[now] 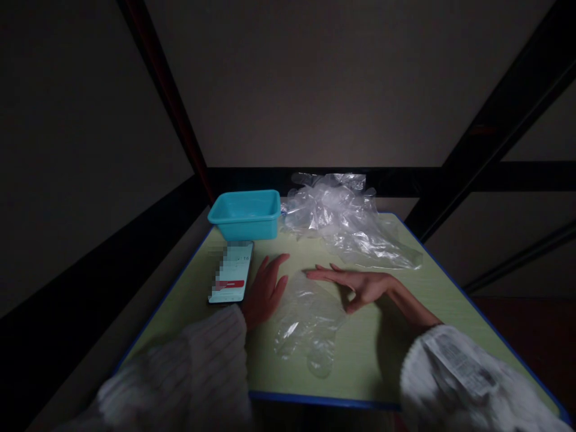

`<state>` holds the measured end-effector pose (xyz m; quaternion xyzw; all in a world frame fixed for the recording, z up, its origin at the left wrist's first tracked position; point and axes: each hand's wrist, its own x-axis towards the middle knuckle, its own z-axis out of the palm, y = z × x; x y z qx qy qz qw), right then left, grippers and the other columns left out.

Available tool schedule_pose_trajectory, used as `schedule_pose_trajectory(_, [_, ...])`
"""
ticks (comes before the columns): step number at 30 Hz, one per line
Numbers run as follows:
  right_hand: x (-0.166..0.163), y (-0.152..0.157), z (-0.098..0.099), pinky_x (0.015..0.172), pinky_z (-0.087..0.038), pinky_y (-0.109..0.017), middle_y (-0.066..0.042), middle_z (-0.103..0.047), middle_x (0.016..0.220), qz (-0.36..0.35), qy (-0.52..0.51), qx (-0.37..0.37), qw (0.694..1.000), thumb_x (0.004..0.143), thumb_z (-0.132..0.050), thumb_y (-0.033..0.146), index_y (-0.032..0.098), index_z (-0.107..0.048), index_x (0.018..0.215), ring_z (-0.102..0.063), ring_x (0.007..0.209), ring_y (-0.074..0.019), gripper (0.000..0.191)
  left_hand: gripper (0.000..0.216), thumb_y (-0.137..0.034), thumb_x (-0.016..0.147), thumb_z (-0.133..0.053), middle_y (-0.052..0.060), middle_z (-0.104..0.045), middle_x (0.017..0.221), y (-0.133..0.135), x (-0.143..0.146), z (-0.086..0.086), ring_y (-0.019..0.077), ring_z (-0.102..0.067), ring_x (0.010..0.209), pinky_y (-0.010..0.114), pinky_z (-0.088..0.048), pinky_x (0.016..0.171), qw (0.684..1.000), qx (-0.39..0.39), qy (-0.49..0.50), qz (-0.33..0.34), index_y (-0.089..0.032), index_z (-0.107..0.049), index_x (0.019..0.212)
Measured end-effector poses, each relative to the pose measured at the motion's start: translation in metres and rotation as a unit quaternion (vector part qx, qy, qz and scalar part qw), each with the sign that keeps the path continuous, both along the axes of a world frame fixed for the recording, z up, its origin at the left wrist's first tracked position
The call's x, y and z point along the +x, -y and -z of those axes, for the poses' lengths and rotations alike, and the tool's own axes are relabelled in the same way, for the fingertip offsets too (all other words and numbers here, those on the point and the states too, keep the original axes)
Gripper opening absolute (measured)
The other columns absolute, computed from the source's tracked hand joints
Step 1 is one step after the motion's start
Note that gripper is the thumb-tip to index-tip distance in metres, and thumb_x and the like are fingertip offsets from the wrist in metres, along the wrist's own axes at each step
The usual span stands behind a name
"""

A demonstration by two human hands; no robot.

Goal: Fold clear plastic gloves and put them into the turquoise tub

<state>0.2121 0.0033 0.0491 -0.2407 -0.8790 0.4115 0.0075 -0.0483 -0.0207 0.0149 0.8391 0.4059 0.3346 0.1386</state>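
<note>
We have a clear plastic glove lying flat on the pale green table, between our two hands, its lower lobes pointing toward us. Our left hand rests just beside its left side, fingers released and loosely bent. Our right hand has its fingers stretched out, their tips at the glove's top edge, while the thumb points down by its right side; we cannot tell whether that thumb touches the film. The blue near edge runs just below the glove, and green tabletop stretches from the glove to the right edge under our forearm. On our left, the phone leaves little room; beyond, the turquoise basin and a crumpled heap of clear plastic line the far side
</note>
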Motion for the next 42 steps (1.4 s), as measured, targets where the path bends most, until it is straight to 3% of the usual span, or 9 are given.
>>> schedule_pose_trajectory(9, [0.000, 0.000, 0.003, 0.105, 0.001, -0.057, -0.008, -0.017, 0.150, 0.025, 0.014, 0.005, 1.000, 0.060, -0.074, 0.011, 0.031, -0.014, 0.143, -0.002, 0.136, -0.0292, 0.105, 0.036, -0.017, 0.091, -0.028, 0.012, -0.050, 0.130, 0.000, -0.001, 0.000, 0.0192, -0.040, 0.126, 0.045, -0.017, 0.112, 1.000, -0.001, -0.007, 0.001, -0.016, -0.034, 0.126])
schedule_pose_trajectory(20, [0.011, 0.017, 0.002, 0.104, 0.008, -0.058, -0.010, -0.012, 0.152, 0.058, 0.025, 0.009, 0.998, 0.064, -0.075, 0.026, 0.026, -0.008, 0.145, 0.005, 0.137, -0.0302, 0.105, 0.035, -0.017, 0.090, -0.030, 0.010, -0.052, 0.127, 0.000, -0.002, -0.005, 0.0194, -0.043, 0.123, 0.045, -0.019, 0.111, 1.000, 0.014, -0.005, -0.005, -0.018, -0.035, 0.124])
schedule_pose_trajectory(23, [0.012, 0.019, 0.003, 0.106, 0.003, -0.057, -0.011, -0.012, 0.152, 0.086, -0.024, 0.002, 0.996, 0.068, -0.073, 0.029, 0.027, -0.008, 0.145, -0.002, 0.138, -0.0293, 0.101, 0.035, -0.017, 0.090, -0.030, 0.009, -0.052, 0.127, 0.000, -0.002, -0.006, 0.0194, -0.043, 0.123, 0.044, -0.020, 0.111, 1.000, 0.008, -0.001, -0.006, -0.018, -0.035, 0.124])
schedule_pose_trajectory(27, [0.005, 0.015, 0.008, 0.107, -0.012, -0.053, -0.011, -0.026, 0.148, 0.128, -0.117, -0.011, 0.985, 0.077, -0.066, 0.034, 0.031, -0.006, 0.144, -0.021, 0.136, -0.0243, 0.090, 0.034, -0.017, 0.090, -0.030, 0.010, -0.052, 0.126, 0.000, -0.001, -0.006, 0.0192, -0.044, 0.122, 0.044, -0.020, 0.111, 1.000, 0.011, 0.005, -0.004, -0.018, -0.036, 0.123])
schedule_pose_trajectory(31, [-0.006, 0.011, 0.012, 0.107, 0.000, -0.057, -0.012, -0.040, 0.140, 0.138, -0.113, 0.021, 0.984, 0.075, -0.068, 0.036, 0.028, -0.008, 0.144, -0.029, 0.132, -0.0260, 0.093, 0.033, -0.017, 0.090, -0.030, 0.011, -0.052, 0.125, -0.001, -0.001, -0.003, 0.0193, -0.044, 0.122, 0.044, -0.021, 0.110, 1.000, 0.013, 0.006, -0.002, -0.017, -0.036, 0.122])
schedule_pose_trajectory(34, [-0.012, 0.009, 0.013, 0.105, 0.008, -0.059, -0.012, -0.040, 0.140, 0.128, -0.078, 0.044, 0.988, 0.070, -0.073, 0.036, 0.027, -0.008, 0.144, -0.024, 0.134, -0.0288, 0.099, 0.032, -0.017, 0.090, -0.031, 0.012, -0.053, 0.125, -0.001, -0.001, -0.001, 0.0199, -0.045, 0.121, 0.045, -0.021, 0.110, 1.000, 0.014, 0.006, -0.001, -0.017, -0.036, 0.122])
schedule_pose_trajectory(38, [-0.013, 0.008, 0.014, 0.104, 0.007, -0.060, -0.012, -0.034, 0.144, 0.124, -0.056, 0.066, 0.989, 0.066, -0.076, 0.039, 0.026, -0.010, 0.145, -0.011, 0.137, -0.0319, 0.103, 0.032, -0.017, 0.090, -0.031, 0.011, -0.053, 0.124, -0.001, 0.000, -0.003, 0.0205, -0.046, 0.120, 0.045, -0.021, 0.110, 1.000, 0.012, 0.005, 0.001, -0.017, -0.036, 0.122])
schedule_pose_trajectory(42, [-0.011, 0.006, 0.015, 0.105, 0.007, -0.059, -0.011, -0.040, 0.141, 0.142, -0.103, 0.069, 0.982, 0.072, -0.070, 0.043, 0.030, -0.007, 0.145, -0.023, 0.135, -0.0291, 0.096, 0.033, -0.017, 0.089, -0.031, 0.010, -0.054, 0.123, 0.000, 0.000, -0.005, 0.0205, -0.047, 0.119, 0.043, -0.023, 0.110, 1.000, 0.009, 0.007, -0.001, -0.019, -0.037, 0.122])
